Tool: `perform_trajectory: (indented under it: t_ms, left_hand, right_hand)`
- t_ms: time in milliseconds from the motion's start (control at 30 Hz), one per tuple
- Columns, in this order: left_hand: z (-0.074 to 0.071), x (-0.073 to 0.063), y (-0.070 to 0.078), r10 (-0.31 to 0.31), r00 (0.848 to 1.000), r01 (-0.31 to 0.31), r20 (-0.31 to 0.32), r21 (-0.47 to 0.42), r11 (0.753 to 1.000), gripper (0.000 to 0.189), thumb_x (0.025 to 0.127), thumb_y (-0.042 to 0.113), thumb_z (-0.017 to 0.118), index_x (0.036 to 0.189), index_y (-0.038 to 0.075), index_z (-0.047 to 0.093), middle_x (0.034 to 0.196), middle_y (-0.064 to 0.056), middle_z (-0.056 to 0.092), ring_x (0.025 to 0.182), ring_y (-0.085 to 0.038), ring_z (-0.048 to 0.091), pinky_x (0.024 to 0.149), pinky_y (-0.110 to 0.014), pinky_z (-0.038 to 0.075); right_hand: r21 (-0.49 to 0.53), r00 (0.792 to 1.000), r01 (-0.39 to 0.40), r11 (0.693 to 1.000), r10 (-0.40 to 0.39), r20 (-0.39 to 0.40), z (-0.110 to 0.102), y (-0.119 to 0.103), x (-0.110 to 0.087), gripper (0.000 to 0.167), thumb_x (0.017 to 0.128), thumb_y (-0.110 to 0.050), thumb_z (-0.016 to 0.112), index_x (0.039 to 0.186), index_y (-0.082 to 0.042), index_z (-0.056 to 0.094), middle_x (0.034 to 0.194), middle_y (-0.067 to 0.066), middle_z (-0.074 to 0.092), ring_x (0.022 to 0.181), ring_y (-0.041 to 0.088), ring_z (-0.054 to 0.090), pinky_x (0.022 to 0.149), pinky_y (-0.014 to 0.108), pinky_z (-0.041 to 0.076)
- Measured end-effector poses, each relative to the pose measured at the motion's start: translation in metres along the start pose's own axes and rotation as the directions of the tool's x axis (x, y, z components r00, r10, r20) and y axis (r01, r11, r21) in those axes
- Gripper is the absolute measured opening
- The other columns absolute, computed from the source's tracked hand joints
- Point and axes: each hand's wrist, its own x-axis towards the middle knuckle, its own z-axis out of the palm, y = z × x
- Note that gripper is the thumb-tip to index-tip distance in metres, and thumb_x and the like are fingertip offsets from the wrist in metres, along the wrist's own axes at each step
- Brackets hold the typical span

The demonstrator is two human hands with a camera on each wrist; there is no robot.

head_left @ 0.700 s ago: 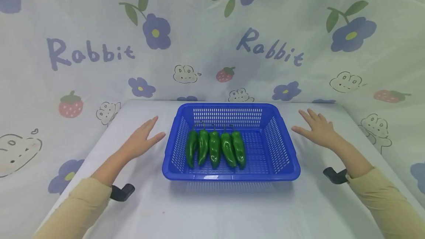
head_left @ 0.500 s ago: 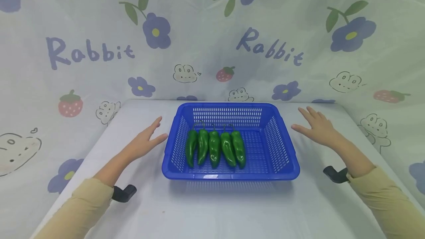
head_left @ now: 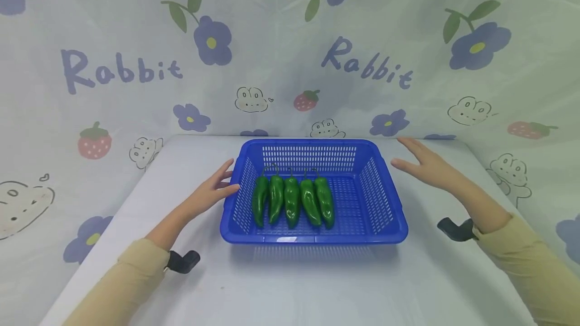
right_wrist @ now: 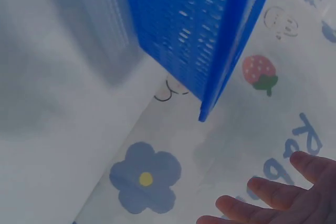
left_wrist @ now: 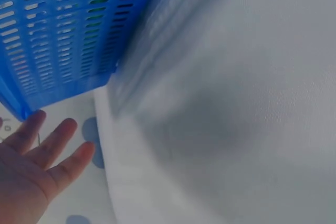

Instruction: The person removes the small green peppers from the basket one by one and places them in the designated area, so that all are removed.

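A blue plastic basket (head_left: 312, 239) with slotted walls stands on the white table. Several green peppers (head_left: 292, 202) lie side by side in its left half, stems toward the back. My left hand (head_left: 209, 192) is at the basket's left side, its fingers spread and the thumb overlapping the rim in the head view. On the other side my right hand (head_left: 428, 167) hovers beside the right back corner, fingers extended, holding nothing. In the left wrist view the fingertips (left_wrist: 35, 119) come close under the basket's rim; in the right wrist view the fingers (right_wrist: 273, 190) are apart from the basket wall (right_wrist: 178, 30).
The white table (head_left: 308, 291) runs back to a hanging cloth (head_left: 281, 54) printed with flowers, strawberries, rabbits and the word Rabbit. Black curved wrist pieces (head_left: 183, 261) stick out from both sleeves.
My left hand has moved right and reached the basket's left rim. My right hand has shifted slightly left and turned, still apart from the basket. The peppers lie as before.
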Motion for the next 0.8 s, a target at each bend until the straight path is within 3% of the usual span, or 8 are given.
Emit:
perform_trajectory:
  t_ms: [167,400,800]
  left_hand:
    - [0.003,0.004,-0.003,0.009,1.0,-0.008,0.002,-0.066,0.998,0.078,0.09,0.04,0.052,0.148,0.023,0.004,0.148,-0.024,0.019,0.13,-0.046,0.028,0.097,-0.062,0.03]
    - [0.007,0.006,-0.006,0.061,0.998,-0.06,0.008,-0.138,0.989,0.076,0.09,0.034,0.053,0.148,0.022,0.006,0.148,-0.026,0.017,0.13,-0.047,0.026,0.097,-0.062,0.029]
    - [0.013,0.007,-0.012,0.08,0.997,-0.077,0.008,-0.197,0.977,0.072,0.091,0.029,0.053,0.148,0.02,0.01,0.151,-0.021,0.009,0.135,-0.045,0.016,0.102,-0.059,0.024]
  right_hand:
    - [0.029,1.0,0.009,1.0,-0.009,0.014,-0.003,-0.014,0.002,0.076,0.091,-0.044,0.047,0.146,-0.003,0.014,0.148,0.027,0.015,0.134,0.047,0.015,0.102,0.065,0.017]
    - [0.109,0.999,0.05,0.993,-0.05,-0.001,0.001,-0.034,0.01,0.072,0.092,-0.042,0.048,0.146,-0.007,0.017,0.147,0.025,0.022,0.127,0.047,0.031,0.094,0.063,0.033]
    - [0.341,0.997,0.03,0.94,-0.052,0.054,0.016,-0.063,0.027,0.069,0.09,-0.039,0.052,0.145,-0.012,0.021,0.145,0.02,0.03,0.125,0.04,0.038,0.094,0.057,0.038]
